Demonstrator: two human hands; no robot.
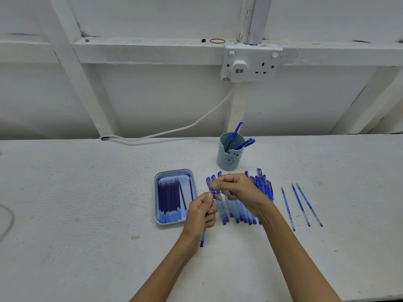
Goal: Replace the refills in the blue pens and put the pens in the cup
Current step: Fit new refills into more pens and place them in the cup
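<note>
White rough tabletop (87, 192) meets a panelled wall with a double wall socket (250, 63) and trailing white cable (174, 130). The left hand (200, 211) curls tightly round a translucent blue plastic pen (202, 238), and the right hand (237, 190) pinches the pen's upper end, fingertips (216, 185) together. Both hands partly hide a row of blue pens (265, 188) behind them. A pale blue rectangular tray (155, 199) of refills lies left, with three loose refills (301, 205) right. Beyond stands a pale blue bear-faced cup (229, 158) holding three pens (236, 131).
</note>
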